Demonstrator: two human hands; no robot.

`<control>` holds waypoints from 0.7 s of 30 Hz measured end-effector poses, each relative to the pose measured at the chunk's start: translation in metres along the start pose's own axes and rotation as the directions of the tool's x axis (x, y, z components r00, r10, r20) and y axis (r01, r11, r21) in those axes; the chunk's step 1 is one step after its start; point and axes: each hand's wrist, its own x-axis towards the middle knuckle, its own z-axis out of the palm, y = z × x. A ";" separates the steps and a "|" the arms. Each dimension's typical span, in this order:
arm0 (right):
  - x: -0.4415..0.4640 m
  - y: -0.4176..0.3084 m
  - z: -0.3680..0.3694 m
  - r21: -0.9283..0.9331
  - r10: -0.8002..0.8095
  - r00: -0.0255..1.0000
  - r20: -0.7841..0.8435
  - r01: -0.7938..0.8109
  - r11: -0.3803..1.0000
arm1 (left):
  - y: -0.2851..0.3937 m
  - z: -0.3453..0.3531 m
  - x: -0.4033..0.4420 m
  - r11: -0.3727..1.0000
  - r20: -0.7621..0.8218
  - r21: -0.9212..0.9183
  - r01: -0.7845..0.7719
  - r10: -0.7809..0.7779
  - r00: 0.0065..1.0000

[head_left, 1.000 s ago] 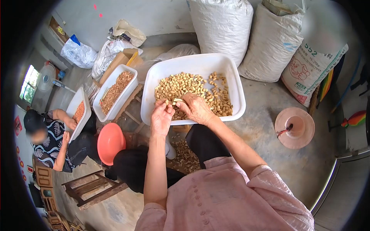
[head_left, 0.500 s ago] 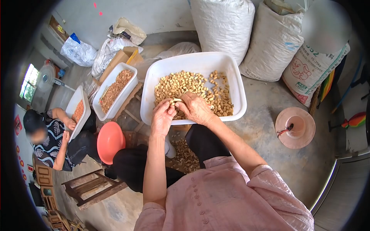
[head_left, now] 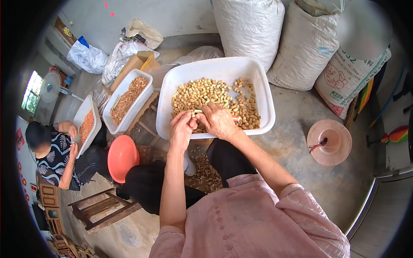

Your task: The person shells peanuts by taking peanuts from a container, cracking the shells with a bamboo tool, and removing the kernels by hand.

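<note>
A white tub (head_left: 269,103) holds a heap of tan, unshelled peanuts (head_left: 202,92), with a looser group at its right side. Over the near edge of the heap, my left hand (head_left: 181,131) has its fingers pinched together on something small that I cannot make out. Beside it, my right hand (head_left: 218,122) is curled with a small pale stick-like piece (head_left: 197,112) between thumb and fingers. The fingertips of both hands nearly meet at this piece. Near the right hand's outer side a small reddish spot shows among the peanuts.
Left are a tub of reddish-brown bits (head_left: 129,101), a pink basin (head_left: 123,159), a wooden stool (head_left: 101,210) and a seated person (head_left: 53,155) with hands at another tub (head_left: 95,124). Full white sacks (head_left: 249,30) stand behind; a pink bucket (head_left: 329,142) is at right.
My hands stay close together over the peanuts, with only slight finger movement. The reddish spot beside my right hand now shows. The other person's hands have shifted slightly at their tub.
</note>
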 end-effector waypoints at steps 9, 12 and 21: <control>0.002 -0.002 -0.001 -0.210 -0.053 0.998 0.026 0.058 0.976 | 0.001 0.005 0.002 0.988 -0.099 0.152 0.013 0.002 0.995; 0.002 -0.003 -0.001 -0.260 -0.092 0.996 0.022 0.095 0.961 | -0.003 0.002 0.002 0.963 -0.069 0.261 -0.073 0.094 0.993; 0.000 -0.006 -0.002 -0.241 -0.046 0.997 0.060 0.059 0.969 | -0.006 -0.005 0.001 0.897 0.042 0.410 -0.165 0.162 0.986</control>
